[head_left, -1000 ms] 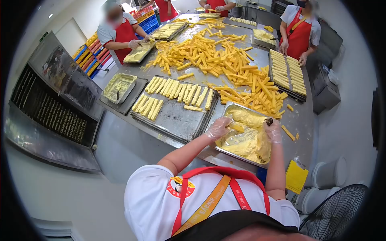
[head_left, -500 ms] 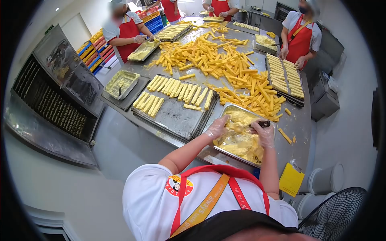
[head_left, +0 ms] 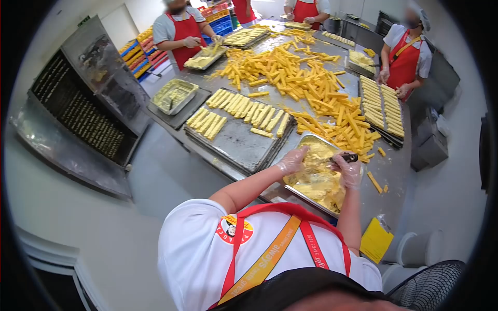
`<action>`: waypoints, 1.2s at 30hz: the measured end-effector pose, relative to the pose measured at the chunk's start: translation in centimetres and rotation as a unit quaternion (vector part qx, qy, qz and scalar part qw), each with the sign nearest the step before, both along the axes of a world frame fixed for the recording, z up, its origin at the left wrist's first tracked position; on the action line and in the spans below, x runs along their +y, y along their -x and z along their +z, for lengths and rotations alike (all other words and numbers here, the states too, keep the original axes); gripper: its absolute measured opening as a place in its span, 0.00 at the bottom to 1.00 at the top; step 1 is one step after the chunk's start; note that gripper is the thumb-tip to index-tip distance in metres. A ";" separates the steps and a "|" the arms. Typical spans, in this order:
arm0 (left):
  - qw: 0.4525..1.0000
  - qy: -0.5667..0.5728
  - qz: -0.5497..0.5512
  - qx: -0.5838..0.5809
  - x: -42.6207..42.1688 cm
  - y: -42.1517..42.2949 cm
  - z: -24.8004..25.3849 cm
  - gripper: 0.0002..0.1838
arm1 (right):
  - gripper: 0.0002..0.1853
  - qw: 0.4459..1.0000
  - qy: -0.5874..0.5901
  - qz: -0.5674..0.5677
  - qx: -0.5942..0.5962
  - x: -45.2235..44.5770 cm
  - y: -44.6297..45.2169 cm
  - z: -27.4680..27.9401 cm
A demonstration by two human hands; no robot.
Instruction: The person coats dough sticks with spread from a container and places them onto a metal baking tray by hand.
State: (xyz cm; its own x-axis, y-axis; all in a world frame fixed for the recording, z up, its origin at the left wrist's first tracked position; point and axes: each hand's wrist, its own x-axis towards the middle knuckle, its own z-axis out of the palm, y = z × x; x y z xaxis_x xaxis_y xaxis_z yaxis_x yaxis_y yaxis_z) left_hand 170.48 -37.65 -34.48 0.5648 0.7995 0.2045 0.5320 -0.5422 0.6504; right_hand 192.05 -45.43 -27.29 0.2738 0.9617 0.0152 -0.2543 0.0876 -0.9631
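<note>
In front of me a metal tray (head_left: pixel 296 191) holds soft yellow cream (head_left: pixel 316 179). My right hand (head_left: pixel 348 172), in a clear glove, is closed round the dark handle of a spatula (head_left: pixel 350 157) over the tray's right side; its blade is hard to make out against the cream. At the tray's left side, my left hand (head_left: pixel 293 160), gloved too, has its fingers curled together over the cream. What they hold, if anything, I cannot make out. Left of it lies a baking tray (head_left: pixel 233 146) with rows of cream-coated sticks (head_left: pixel 241 107).
A large pile of bare yellow sticks (head_left: pixel 295 75) covers the table's middle. Another cream tray (head_left: pixel 175 97) stands at the left. Co-workers in red aprons (head_left: pixel 187 39) work around the table. A filled baking tray (head_left: pixel 381 109) sits at the right, a metal rack (head_left: pixel 78 103) far left.
The whole view has shifted, so the table sits a little further right. Both my hands remain at the cream tray, the right still on the spatula. The co-worker at left has raised a hand.
</note>
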 end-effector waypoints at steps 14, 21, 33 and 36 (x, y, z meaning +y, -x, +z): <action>0.997 0.003 0.035 0.067 -1.4 0.6 0.9 0.29 | 0.07 0.995 -0.031 0.066 -0.074 -0.2 -0.7 -2.4; 0.995 0.002 0.073 0.067 -1.9 0.4 0.4 0.31 | 0.08 0.994 -0.029 0.099 0.026 -0.9 -0.3 -0.6; 0.996 0.001 0.072 0.054 -1.6 0.3 -1.2 0.29 | 0.08 0.981 0.045 0.032 -0.188 1.8 -2.8 -5.2; 0.996 0.010 0.061 0.061 -1.7 -0.1 -0.6 0.29 | 0.09 0.992 -0.007 0.119 -0.029 -0.4 -0.4 -1.1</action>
